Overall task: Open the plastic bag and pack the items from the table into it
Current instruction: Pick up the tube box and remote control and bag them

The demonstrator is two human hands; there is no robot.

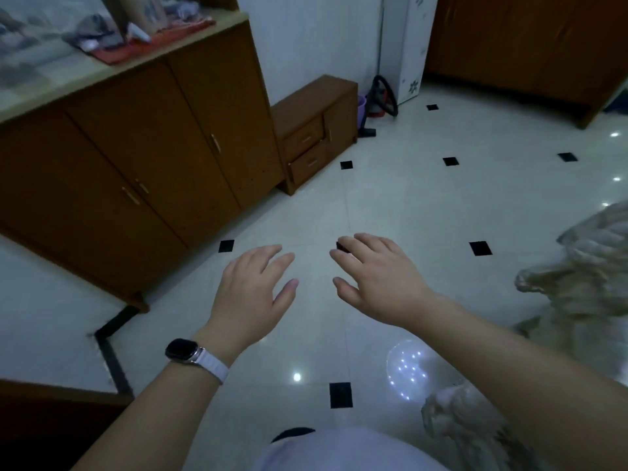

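Currently your left hand (251,283) and right hand (380,280) hang empty, fingers (277,263) loosely spread, and with no bag clearly visible you risk groping.

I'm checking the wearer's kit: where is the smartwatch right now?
Head view, lower left: the smartwatch is strapped on the left wrist, just behind the open left hand, above the tiled floor.

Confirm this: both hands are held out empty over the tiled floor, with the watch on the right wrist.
Not quite: the head view shows the watch on the left wrist. The left hand and right hand are held out empty over the tiled floor.
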